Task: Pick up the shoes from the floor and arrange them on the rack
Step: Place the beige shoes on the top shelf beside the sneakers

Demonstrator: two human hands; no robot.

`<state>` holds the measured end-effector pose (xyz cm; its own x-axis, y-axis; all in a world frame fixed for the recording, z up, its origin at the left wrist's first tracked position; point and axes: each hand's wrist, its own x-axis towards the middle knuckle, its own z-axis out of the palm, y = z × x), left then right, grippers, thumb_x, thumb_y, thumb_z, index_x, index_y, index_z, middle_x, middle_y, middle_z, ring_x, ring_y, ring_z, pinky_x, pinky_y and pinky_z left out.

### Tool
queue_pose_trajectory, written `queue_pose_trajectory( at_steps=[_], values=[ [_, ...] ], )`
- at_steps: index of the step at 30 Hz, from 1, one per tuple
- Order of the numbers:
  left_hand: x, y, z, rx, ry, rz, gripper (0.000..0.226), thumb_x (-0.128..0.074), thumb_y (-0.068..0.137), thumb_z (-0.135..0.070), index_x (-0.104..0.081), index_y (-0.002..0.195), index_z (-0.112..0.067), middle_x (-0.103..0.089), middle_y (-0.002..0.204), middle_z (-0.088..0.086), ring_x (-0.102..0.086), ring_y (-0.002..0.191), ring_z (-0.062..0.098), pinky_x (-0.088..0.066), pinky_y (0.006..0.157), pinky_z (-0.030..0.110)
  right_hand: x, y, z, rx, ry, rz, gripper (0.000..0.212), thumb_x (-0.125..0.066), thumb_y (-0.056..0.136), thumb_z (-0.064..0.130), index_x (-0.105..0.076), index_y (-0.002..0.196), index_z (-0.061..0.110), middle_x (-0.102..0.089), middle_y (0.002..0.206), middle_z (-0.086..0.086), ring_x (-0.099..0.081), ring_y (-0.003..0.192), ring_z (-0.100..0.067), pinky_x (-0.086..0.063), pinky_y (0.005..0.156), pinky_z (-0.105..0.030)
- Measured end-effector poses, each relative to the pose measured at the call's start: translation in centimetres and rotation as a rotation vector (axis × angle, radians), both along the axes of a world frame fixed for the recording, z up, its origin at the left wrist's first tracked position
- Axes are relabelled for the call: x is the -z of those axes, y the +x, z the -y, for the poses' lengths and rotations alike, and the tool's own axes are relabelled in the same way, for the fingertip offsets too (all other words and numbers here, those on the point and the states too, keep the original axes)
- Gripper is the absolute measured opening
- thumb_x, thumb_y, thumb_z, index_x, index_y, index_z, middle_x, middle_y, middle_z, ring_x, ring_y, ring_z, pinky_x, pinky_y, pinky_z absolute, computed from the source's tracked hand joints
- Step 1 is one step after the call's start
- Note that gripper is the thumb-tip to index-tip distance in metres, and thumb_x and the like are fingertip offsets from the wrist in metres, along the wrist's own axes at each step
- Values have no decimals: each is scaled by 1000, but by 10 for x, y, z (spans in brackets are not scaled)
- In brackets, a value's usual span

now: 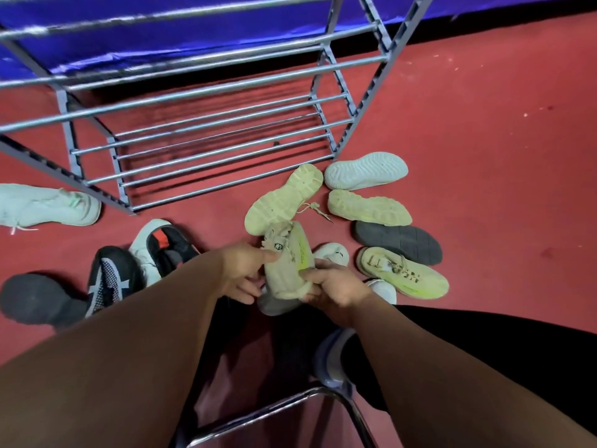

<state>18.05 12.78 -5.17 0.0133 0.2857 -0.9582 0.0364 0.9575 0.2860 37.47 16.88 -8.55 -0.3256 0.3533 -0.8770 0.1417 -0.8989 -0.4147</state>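
Both my hands hold one beige shoe [286, 263] with a yellow-green stripe, low over the floor in front of me. My left hand [244, 270] pinches its tongue and upper side, and my right hand [329, 286] grips its heel end. The grey metal rack [200, 124] stands just beyond, and no shoes show on its bars. Several shoes lie on the red floor: a beige one sole-up [284, 198] touching the held shoe, another beige sole [368, 206], a white sole [365, 171], a dark sole [399, 242] and an upright beige shoe [403, 273].
To the left lie a white shoe [48, 205], a black and white shoe with an orange insole [158, 247], a black mesh shoe [109, 279] and a dark shoe [38, 299]. A chrome chair frame [274, 412] is under me. Blue fabric [161, 43] hangs behind the rack.
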Motion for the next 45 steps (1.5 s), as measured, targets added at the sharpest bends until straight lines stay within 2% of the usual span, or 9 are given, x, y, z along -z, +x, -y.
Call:
queue_pose_trajectory(
  at_steps=[2,7,12,17,24,30,34,38,45],
  values=[
    [3,4,-1,-67,-17,126,45,-70,92,-41,-60,129,-18,-71,119,9,-74,98,26,-61,82,40,-2,-3,-2,-2,-12,-88,24,-58,95,-5,-72,104,13,-61,85,-15,-54,66,-19,-47,65,-31],
    [1,4,-13,-267,76,198,39,-69,92,-7,-62,129,-15,-77,110,8,-75,96,22,-63,74,36,-1,-15,-27,-19,-16,-124,31,-62,97,14,-67,127,7,-75,117,-15,-71,90,-25,-57,93,-45],
    [11,-2,-15,-327,43,113,38,-63,94,-2,-58,130,-13,-71,117,14,-71,101,31,-63,65,39,15,16,-69,-241,287,462,18,-61,96,28,-64,82,18,-63,78,-4,-58,63,-18,-49,66,-32],
    [24,-2,-10,-277,-13,-60,39,-51,92,1,-55,121,-25,-61,122,13,-65,103,32,-60,56,37,47,74,-79,-733,428,872,29,-58,94,30,-70,109,9,-68,107,-16,-63,104,-32,-38,78,-28],
    [34,-7,-9,-394,-21,-90,35,-57,95,-8,-54,130,-15,-66,117,13,-66,101,31,-57,56,35,92,87,-92,-661,361,886,33,-69,79,34,-65,111,32,-70,114,-11,-63,108,-32,-48,93,-32],
    [37,-18,-10,-479,-33,-117,35,-63,93,-15,-59,127,-9,-69,116,16,-69,93,31,-57,56,34,67,75,-99,-467,296,745,6,-62,89,9,-66,91,13,-71,103,-15,-68,93,-30,-47,71,-23],
    [31,-20,-14,-458,24,-133,30,-61,95,-15,-61,124,-9,-72,110,15,-70,86,29,-56,58,32,50,82,-111,-15,281,693,32,-61,94,9,-68,125,14,-67,119,-15,-63,76,-20,-53,61,-22],
    [19,-21,-13,-472,69,-143,26,-60,96,-12,-62,122,-6,-73,106,13,-69,82,25,-56,63,32,35,69,-109,220,326,700,15,-66,94,15,-55,104,12,-63,100,-15,-59,80,-25,-51,76,-34],
    [2,-36,-1,-507,76,-181,25,-60,97,-9,-60,122,-5,-70,113,17,-65,76,22,-52,57,31,-9,-3,-81,-99,636,588,6,-63,84,20,-62,80,16,-66,73,-3,-63,70,-23,-49,65,-31]
  ],
)
